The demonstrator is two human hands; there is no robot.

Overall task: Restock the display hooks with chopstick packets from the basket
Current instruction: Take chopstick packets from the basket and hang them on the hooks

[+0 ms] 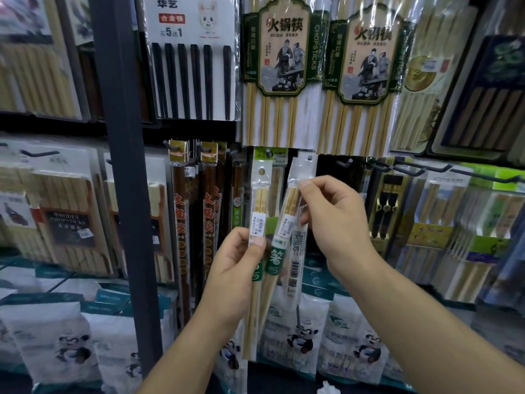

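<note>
Two hands, left hand (235, 268) pinching left chopstick packet (260, 194), right hand (332, 220) pinching right chopstick packet (297, 245) near top

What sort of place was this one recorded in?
Most likely a shop aisle selling kitchenware: packaged chopsticks hang in rows on display hooks, a barcode sticker sits on the packet in the left hand, and bagged goods are stacked below.

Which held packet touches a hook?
The right packet, in the right hand: its top meets a hook; the left hand holds the left packet lower, hole empty.
</note>
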